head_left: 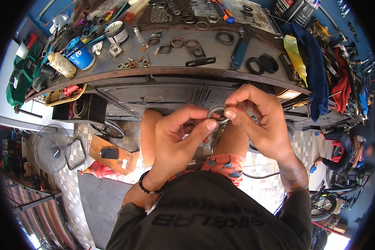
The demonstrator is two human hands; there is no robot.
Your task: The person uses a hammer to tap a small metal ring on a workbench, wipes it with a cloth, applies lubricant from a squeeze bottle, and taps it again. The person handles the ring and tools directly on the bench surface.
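A small shiny metal ring [215, 111], possibly a bearing ring, is pinched between my two hands in front of the bench edge. My left hand [177, 135] grips its left side between thumb and forefinger, the other fingers curled in. On the opposite side, my right hand [258, 118] pinches the ring with thumb and fingertips. Fingers cover part of it. Just beyond on the bench lie a large blue-handled wrench [241, 48], two black rings [262, 64] and a dark slotted plate [201, 61]. Several worn rings and nuts [177, 42] are spread farther left.
The workbench [175, 66] spans the far side. On it are a blue can [81, 56], a white tub [116, 32], a bottle of yellow fluid [295, 60] and a utility knife [223, 11]. At left stand a fan [54, 149] and wooden box [102, 160]; a person [343, 152] sits far right.
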